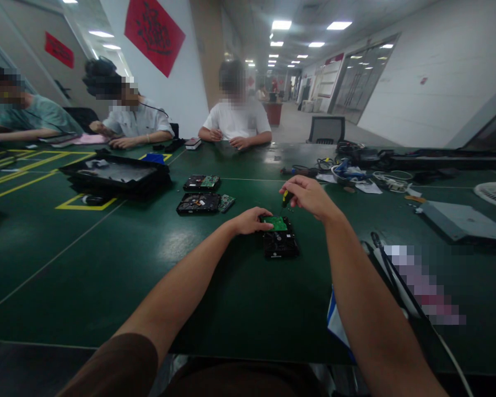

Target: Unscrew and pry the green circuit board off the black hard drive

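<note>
A black hard drive (280,246) lies flat on the green table in front of me, its green circuit board (278,223) facing up at the far end. My left hand (252,221) grips the drive from its left side, thumb resting on the board. In my right hand (306,194) is a yellow and black screwdriver (287,197), pinched by the handle and pointing down above the drive's far edge. Whether its tip touches a screw is too small to tell. A few tiny bits, perhaps screws, lie just beyond the drive.
Left of centre are another hard drive (198,203), a loose circuit board (226,203) and a further drive (201,182). Black trays (118,173) are stacked farther left. Cables (349,171) and a grey metal case (465,219) occupy the right. Several people sit across the table.
</note>
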A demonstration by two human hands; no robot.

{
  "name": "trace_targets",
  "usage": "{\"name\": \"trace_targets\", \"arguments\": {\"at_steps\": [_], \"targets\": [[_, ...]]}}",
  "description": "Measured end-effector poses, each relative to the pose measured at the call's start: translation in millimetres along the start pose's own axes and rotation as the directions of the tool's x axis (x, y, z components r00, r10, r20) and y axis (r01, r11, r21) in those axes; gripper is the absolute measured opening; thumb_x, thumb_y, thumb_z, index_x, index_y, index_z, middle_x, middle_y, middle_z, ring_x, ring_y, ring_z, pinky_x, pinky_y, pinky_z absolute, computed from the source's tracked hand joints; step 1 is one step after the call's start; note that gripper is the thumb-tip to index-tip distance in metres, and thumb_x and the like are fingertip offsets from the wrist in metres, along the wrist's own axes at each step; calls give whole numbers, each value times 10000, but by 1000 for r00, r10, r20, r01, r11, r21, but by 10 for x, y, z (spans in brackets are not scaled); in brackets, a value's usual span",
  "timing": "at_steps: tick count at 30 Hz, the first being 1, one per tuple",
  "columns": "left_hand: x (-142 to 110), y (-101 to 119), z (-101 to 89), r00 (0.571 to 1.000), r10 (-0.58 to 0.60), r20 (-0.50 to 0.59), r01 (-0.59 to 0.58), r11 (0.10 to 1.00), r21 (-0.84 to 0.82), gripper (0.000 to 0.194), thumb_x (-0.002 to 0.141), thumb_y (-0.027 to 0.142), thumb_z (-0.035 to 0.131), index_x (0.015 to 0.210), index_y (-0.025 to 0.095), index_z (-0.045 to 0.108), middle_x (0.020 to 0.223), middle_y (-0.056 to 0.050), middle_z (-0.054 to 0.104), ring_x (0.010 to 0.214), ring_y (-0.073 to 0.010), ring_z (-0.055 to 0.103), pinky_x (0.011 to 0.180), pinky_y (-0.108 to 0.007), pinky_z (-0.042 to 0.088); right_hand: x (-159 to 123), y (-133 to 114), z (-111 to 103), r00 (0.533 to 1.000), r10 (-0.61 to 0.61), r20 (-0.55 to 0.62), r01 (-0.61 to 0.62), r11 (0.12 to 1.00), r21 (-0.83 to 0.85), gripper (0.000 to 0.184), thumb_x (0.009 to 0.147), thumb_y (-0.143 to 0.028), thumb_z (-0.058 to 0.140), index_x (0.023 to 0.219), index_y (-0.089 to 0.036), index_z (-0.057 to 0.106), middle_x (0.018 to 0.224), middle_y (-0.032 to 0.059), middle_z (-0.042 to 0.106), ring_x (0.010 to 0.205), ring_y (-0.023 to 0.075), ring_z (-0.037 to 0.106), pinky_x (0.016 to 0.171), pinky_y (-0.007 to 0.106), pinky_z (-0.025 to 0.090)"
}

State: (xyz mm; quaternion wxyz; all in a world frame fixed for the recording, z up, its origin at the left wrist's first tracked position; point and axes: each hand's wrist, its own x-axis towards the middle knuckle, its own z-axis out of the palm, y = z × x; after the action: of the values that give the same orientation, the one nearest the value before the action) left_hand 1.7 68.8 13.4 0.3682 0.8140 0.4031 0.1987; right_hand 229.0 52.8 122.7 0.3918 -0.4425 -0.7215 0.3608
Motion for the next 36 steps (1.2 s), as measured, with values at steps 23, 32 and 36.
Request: {"name": "trace_targets", "arguments": {"at_steps": [23,32,36], "targets": [[-10,-4,14,999,-11,-40,12,999,36,710,810,604,709,1336,136,618,842,-29,659,661,-156,582,628,-276,443,-14,6,6,997,-23,76,18,998,66,311,993,-450,523,1115,-213,684,875,56,699,625,132,613,553,276,455],[-16,21,-4,999,-28,-15,29,1000,8,693,815,582,715,1340,141,609,868,-34,656,663,-151,578,592,-261,435,-14,-35,-8,999,41,-32,-42,998,-42,179,942,-350,584,905,-191,658,861,57,711,536,102,540,484,265,377],[-17,13,0,999,-17,-29,17,1000,14,681,816,572,719,1334,142,613,904,-42,662,686,-153,582,625,-268,449,-26,-36,2,999,5,50,-8,999,51,256,998,-409,508,1037,-204,657,1028,86,727,584,111,592,509,272,437]]}}
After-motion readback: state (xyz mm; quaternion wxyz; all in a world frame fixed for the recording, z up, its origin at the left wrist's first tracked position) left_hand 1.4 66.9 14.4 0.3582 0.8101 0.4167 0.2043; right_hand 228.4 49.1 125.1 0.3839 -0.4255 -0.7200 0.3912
